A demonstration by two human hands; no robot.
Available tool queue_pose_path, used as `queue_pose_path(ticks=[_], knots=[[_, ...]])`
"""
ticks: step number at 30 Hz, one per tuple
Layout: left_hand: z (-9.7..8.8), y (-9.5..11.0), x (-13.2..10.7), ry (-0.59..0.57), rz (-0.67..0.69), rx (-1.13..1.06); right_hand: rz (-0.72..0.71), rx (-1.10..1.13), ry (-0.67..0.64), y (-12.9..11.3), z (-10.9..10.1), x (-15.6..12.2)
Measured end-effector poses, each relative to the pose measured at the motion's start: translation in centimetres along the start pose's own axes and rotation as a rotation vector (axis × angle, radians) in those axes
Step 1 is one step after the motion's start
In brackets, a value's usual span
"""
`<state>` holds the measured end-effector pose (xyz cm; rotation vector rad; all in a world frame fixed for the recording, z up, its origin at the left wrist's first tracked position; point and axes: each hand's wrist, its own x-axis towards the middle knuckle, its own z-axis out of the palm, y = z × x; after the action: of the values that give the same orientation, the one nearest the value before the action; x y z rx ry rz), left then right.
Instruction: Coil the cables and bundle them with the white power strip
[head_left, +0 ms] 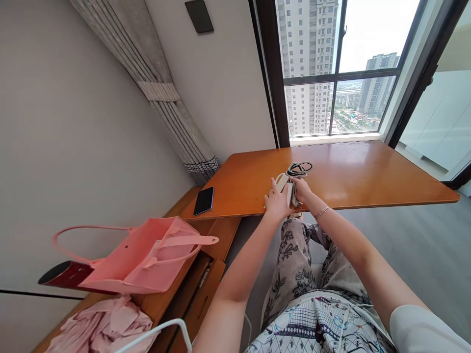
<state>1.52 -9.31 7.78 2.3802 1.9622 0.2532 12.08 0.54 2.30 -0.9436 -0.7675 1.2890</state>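
On the near edge of the orange wooden table [368, 176] lies a small beige bundle [287, 189] with a coil of dark cord [299, 169] at its far end. My left hand [276, 201] rests on the bundle's left side, fingers curled over it. My right hand [301, 190] pinches the bundle's right side, thumb and fingers closed on it. A thin bracelet [322, 212] circles my right wrist. What the bundle is made of stays unclear at this size.
A black phone [203, 200] lies on the table's left corner. A pink tote bag [147, 257] sits on a lower wooden drawer unit [195, 294], with pink cloth [106, 328] below it. A tied curtain [172, 98] hangs left; a large window [331, 68] faces the table.
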Motion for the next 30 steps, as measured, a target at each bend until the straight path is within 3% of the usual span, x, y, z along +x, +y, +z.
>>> queue_pose_path(ticks=[7,13,18,23,30], knots=[[0.6,-1.1,0.9,0.014,-0.048,-0.022,0.067,-0.139,-0.025,-0.2,-2.9,-3.3],[0.7,-2.3,2.4,0.013,-0.116,-0.016,-0.005,-0.314,-0.135,0.1,-4.3,-5.7],[0.6,-4.3,3.6,0.057,-0.054,-0.042,-0.102,-0.429,-0.167,0.7,-4.5,-5.7],[0.8,-7.4,5.5,0.130,-0.050,-0.050,-0.201,-0.531,-0.158,0.6,-5.8,-4.9],[0.5,-14.7,8.5,0.197,-0.289,0.098,-0.247,-0.660,-0.210,0.2,-7.1,-4.6]])
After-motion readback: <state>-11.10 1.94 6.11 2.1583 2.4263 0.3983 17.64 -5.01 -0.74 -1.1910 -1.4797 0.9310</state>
